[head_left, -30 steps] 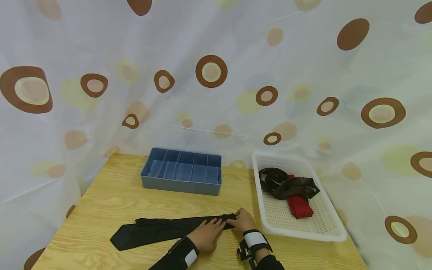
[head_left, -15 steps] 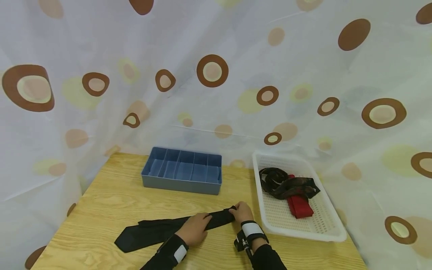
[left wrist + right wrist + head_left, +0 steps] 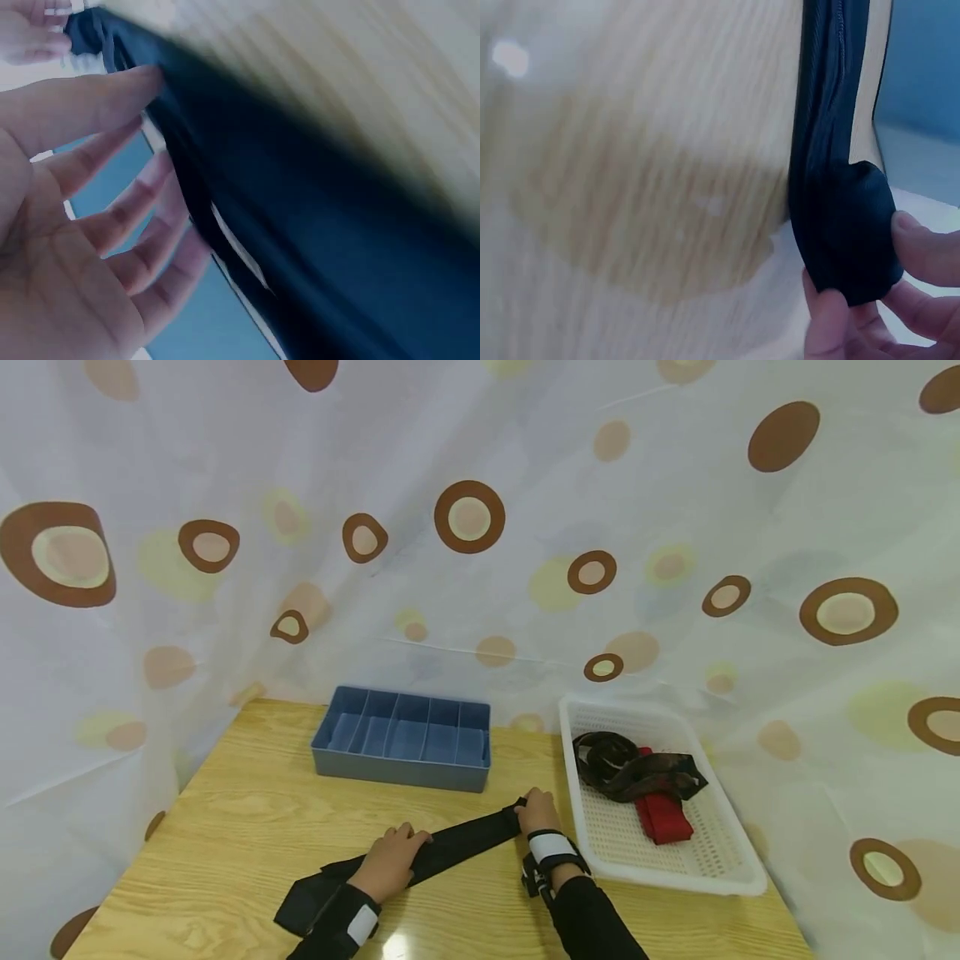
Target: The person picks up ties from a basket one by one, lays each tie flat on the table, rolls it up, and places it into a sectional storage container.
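A black necktie [image 3: 468, 843] stretches slantwise across the near part of the table, its wide pointed end [image 3: 300, 902] at the left. My right hand [image 3: 538, 812] pinches the narrow end, where the right wrist view shows a folded-over black bundle [image 3: 855, 232] between thumb and fingers. Farther down the tie is my left hand [image 3: 390, 862]. Its thumb [image 3: 112, 97] and fingers lie along the tie's edges with the fabric between them, seen in the left wrist view. My left hand and forearm cover part of the wide half.
A blue organizer box [image 3: 401, 768] with several compartments stands at the back of the wooden table [image 3: 225, 810]. On the right, a white plastic basket [image 3: 667, 881] holds a dark patterned tie [image 3: 637, 777] and a red folded tie [image 3: 663, 818]. A dotted curtain [image 3: 480, 610] hangs behind.
My left hand has moved left along the necktie, away from my right hand. My right hand, pinching the narrow end, has moved slightly farther back, so the tie slants more.
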A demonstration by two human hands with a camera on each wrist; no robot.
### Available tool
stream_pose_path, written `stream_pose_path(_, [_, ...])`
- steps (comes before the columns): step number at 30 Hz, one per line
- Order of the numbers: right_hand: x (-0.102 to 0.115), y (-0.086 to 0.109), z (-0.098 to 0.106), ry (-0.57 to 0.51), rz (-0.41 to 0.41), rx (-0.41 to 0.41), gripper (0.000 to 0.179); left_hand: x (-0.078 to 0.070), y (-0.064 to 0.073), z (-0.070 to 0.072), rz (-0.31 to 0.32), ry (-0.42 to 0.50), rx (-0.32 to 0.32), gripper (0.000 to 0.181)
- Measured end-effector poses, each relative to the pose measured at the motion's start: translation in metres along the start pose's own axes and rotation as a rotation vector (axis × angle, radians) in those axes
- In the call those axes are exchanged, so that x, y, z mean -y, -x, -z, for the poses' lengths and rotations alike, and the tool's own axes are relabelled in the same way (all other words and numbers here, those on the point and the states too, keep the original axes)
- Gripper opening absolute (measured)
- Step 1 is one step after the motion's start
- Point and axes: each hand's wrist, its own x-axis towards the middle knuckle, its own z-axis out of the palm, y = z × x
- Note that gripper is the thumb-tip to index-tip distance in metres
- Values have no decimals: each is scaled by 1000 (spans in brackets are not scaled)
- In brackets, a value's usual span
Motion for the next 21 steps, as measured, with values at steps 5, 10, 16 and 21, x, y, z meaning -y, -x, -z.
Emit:
stream_pose_path(5, [4,-5,-3,68,-1,-79,21,17,19,11,142,-16,-34,31])
stream_pose_path(10, [7,0,-9,62,128,-175,20,33,41,20,259,-18,-42,30])
stream_pose_path(16, [4,4,-17,76,249,-203,27,47,61,25,296,170,-24,26])
stream_pose_path(21, [0,5,-21,121,338,-171,32,49,76,32,296,379,1,12])
